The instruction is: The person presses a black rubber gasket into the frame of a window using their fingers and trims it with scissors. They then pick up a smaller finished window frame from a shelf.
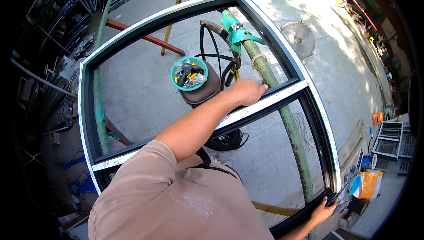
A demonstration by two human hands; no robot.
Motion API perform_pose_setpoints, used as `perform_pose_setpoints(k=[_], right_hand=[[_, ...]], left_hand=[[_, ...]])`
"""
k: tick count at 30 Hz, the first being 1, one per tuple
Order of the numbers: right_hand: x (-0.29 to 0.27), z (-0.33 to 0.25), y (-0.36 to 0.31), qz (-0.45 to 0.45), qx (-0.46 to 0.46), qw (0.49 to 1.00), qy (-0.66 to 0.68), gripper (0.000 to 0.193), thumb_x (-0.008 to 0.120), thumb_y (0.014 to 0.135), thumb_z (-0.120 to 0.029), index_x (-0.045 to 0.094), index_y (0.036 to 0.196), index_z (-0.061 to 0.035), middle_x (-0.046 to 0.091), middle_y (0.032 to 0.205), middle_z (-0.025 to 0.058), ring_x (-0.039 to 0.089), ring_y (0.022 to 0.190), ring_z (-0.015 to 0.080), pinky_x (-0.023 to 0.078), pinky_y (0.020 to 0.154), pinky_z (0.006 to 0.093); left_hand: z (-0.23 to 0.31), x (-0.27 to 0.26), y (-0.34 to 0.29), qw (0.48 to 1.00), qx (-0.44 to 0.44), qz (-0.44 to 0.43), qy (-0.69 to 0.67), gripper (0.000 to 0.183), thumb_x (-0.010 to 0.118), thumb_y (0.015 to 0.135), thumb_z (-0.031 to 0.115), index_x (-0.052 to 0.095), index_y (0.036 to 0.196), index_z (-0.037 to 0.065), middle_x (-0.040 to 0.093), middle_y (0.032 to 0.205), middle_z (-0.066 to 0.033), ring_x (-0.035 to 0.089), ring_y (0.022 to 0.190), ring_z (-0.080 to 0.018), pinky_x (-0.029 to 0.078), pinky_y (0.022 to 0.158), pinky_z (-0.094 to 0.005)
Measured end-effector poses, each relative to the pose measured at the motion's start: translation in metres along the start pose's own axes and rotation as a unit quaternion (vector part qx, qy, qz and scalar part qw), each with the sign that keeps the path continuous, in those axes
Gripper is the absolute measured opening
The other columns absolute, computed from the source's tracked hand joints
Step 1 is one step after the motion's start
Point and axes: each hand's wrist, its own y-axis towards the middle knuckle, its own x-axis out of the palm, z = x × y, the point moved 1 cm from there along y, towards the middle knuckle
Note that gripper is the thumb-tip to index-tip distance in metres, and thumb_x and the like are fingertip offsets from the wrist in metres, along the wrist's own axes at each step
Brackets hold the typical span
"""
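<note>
A large window frame (262, 103), dark inside with white printed protective film on its faces, lies across two green pipes. My left arm reaches over it, and my left hand (248, 92) is closed over the crossbar toward its right end. At the near right corner my right hand (323, 211) grips the dark edge of the frame, its fingers partly hidden. The right green pipe (293, 140) runs beneath the openings, with green wrapping (236, 30) around its far part. The left green pipe (98, 94) passes under the frame's left side.
Through the far opening show a brown-seated chair (201, 94) and a teal basin (174, 81) holding a dark power tool and small bags. A red bar (150, 38) braces the left pipe. A round fan (298, 38) stands beyond the frame. Screened panels (388, 139) lie at right.
</note>
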Motion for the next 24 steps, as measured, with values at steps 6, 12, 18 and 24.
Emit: perform_pose_setpoints(k=[6, 12, 18, 24], right_hand=[[-0.010, -0.018, -0.010, 0.042, -0.030, 0.998, 0.023, 0.059, 0.080, 0.097, -0.031, 0.058, 0.146, -0.0055, 0.066, 0.128, 0.0259, 0.064, 0.119, 0.0452, 0.049, 0.104, 0.0516], [-0.008, -0.008, -0.011, 0.050, -0.039, 0.997, 0.034, 0.060, 0.080, 0.097, -0.030, 0.057, 0.147, -0.0065, 0.065, 0.130, 0.0258, 0.063, 0.122, 0.0455, 0.049, 0.106, 0.0519], [-0.016, -0.028, -0.011, 0.030, -0.006, 0.997, 0.064, 0.059, 0.080, 0.097, -0.035, 0.058, 0.143, -0.0038, 0.065, 0.133, 0.0281, 0.060, 0.126, 0.0473, 0.047, 0.108, 0.0519], [-0.014, -0.028, -0.007, 0.039, 0.014, 0.998, 0.051, 0.060, 0.082, 0.095, -0.031, 0.058, 0.145, -0.0098, 0.064, 0.131, 0.0260, 0.060, 0.125, 0.0462, 0.048, 0.107, 0.0522]], left_hand=[[0.007, -0.001, -0.010, 0.997, 0.049, 0.041, -0.052, 0.051, 0.053, 0.109, 0.046, 0.080, 0.117, 0.003, 0.077, 0.104, -0.0267, 0.074, 0.097, -0.0443, 0.056, 0.093, -0.0491], [0.016, -0.014, -0.008, 0.997, 0.027, -0.030, -0.071, 0.046, 0.061, 0.109, 0.042, 0.079, 0.124, 0.003, 0.081, 0.100, -0.0200, 0.076, 0.087, -0.0285, 0.057, 0.088, -0.0401], [0.012, -0.014, -0.021, 0.988, 0.021, -0.027, -0.148, 0.042, 0.062, 0.107, 0.040, 0.075, 0.138, 0.014, 0.082, 0.102, -0.0168, 0.076, 0.085, -0.0233, 0.058, 0.086, -0.0370], [0.018, 0.002, -0.019, 0.961, -0.007, -0.027, -0.277, 0.044, 0.062, 0.111, 0.027, 0.063, 0.153, 0.014, 0.078, 0.116, -0.0066, 0.069, 0.090, -0.0128, 0.056, 0.087, -0.0304]])
